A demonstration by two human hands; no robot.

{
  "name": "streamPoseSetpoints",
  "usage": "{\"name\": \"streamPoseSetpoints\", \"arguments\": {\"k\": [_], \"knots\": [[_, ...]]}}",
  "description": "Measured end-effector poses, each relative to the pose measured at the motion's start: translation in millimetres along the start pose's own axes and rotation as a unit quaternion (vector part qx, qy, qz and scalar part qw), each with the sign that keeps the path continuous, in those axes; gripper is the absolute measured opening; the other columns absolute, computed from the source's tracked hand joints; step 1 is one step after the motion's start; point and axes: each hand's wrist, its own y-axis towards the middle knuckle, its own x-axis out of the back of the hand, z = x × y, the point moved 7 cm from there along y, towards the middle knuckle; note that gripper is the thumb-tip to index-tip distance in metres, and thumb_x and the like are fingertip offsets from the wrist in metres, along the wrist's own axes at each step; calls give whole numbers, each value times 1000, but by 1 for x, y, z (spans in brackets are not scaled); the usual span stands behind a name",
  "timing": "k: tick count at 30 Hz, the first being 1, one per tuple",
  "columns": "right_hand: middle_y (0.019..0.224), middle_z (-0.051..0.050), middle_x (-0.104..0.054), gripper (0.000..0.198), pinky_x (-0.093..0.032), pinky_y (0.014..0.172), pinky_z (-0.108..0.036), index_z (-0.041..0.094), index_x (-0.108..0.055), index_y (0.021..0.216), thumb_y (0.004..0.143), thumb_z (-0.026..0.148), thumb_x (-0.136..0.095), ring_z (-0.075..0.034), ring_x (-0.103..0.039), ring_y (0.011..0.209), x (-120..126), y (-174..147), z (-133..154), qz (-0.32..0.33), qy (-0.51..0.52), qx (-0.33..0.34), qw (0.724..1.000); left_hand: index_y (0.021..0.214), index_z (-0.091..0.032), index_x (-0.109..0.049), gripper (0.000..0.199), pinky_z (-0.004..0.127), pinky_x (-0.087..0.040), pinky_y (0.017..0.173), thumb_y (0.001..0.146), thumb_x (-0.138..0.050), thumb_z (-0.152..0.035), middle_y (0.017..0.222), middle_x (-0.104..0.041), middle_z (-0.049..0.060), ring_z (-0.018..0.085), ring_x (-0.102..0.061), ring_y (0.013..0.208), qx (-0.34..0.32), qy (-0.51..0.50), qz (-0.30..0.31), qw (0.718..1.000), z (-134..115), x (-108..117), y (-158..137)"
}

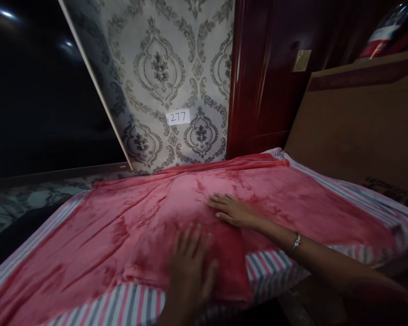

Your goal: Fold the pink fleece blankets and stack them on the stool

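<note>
Head view. Red plush cloth [185, 192] spread wide over a striped cloth [114, 304], its far edge towards the patterned wall [159, 68]. Both hands over its middle, where a folded panel runs to the near edge.

Right hand [229, 210]: flat, palm down, fingers extended, nothing gripped; red cloth directly beneath it and on every side. Bracelet [296, 241] on that wrist.

Left hand [192, 253]: nearer the body, over the near part of the panel, fingers apart, nothing pinched. Motion blur here; probably resting on the pile, but contact is hard to confirm.

Hidden or cut off: both palms face down, out of sight; cloth under them covered. Left forearm leaves by the bottom edge; the red cloth's near left corner is cropped too. Dark below the near edge, little legible. Bottle [382, 38] cut by the top edge; cardboard box [360, 127] runs off right, its print too dim to read.
</note>
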Motion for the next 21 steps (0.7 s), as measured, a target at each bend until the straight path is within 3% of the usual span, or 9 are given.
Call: {"name": "streamPoseSetpoints", "arguments": {"k": [2,5,10,15,18,21], "knots": [[162,-4,-25,59,-12,121,-54,35,-33,153,100,60,-29,-27,-17,150,-3,3,-6,-3,-7,5,1000,145,-29,-47,63,59,-28,114,83,-59,-34,154,-43,5,33,-34,143,-48,-32,34,998,-34,-15,5],[162,-3,-23,60,-10,121,-54,33,-34,153,100,61,-28,-28,-14,151,-5,15,-27,-11,-30,-5,999,143,-37,-48,65,61,-24,114,80,-63,-38,157,-39,2,37,-30,144,-53,-26,46,997,-52,-34,4],[162,-4,-24,57,-15,119,-56,30,-37,153,101,55,-31,-30,-16,150,-4,41,-89,-25,-57,-98,993,142,-38,-50,63,56,-17,117,81,-62,-40,159,-36,-1,34,-26,147,-106,4,51,993,-46,-47,-8],[161,-4,-28,55,-21,117,-59,29,-33,155,103,44,-24,-30,-21,149,-3,52,-144,-40,-22,-211,976,134,-42,-56,59,58,-15,117,77,-67,-45,156,-41,-2,35,-29,145,-70,-1,37,997,-40,-66,-17],[158,-4,-36,55,-22,118,-52,27,-37,153,103,40,-20,-26,-27,147,-6,53,-160,-63,-17,-225,972,133,-43,-57,57,58,-16,117,77,-67,-46,153,-45,-2,35,-31,144,-70,1,28,997,-40,-73,-20],[157,-3,-38,55,-23,119,-50,26,-41,151,102,39,-20,-25,-30,146,-9,52,-167,-89,-20,-221,971,136,-40,-55,58,56,-11,119,79,-64,-49,153,-45,-1,35,-29,145,-104,-13,-8,994,-43,-62,-17]]}}
